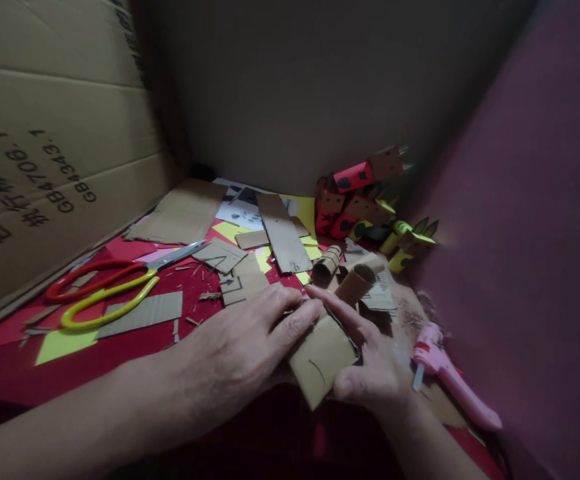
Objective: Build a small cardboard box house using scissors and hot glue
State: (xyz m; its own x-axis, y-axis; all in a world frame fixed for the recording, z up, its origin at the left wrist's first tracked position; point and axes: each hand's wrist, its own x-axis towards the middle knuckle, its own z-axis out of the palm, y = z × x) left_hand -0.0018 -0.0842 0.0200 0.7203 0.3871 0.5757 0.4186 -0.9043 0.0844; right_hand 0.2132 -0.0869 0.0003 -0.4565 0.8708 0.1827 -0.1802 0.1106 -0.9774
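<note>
A small folded cardboard piece (323, 360) with a curved pencil-like line on its face is held between both hands, near the front edge of the red surface. My left hand (250, 333) grips its left and upper side, the thumb and fingers pressed along the top edge. On the other side my right hand (370, 353) holds it, thumb at the lower right edge and fingers reaching over the top. Just beyond the fingertips lie two brown cardboard tubes, one (356, 283) plain and one (327, 265) with dark lines.
Red and yellow scissors (145, 270) lie at the left among paper and cardboard scraps (153, 313). A pink glue gun (450, 380) rests at the right. Red and yellow tube figures (353, 177) stand at the back right. A large carton (60, 147) rises at the left.
</note>
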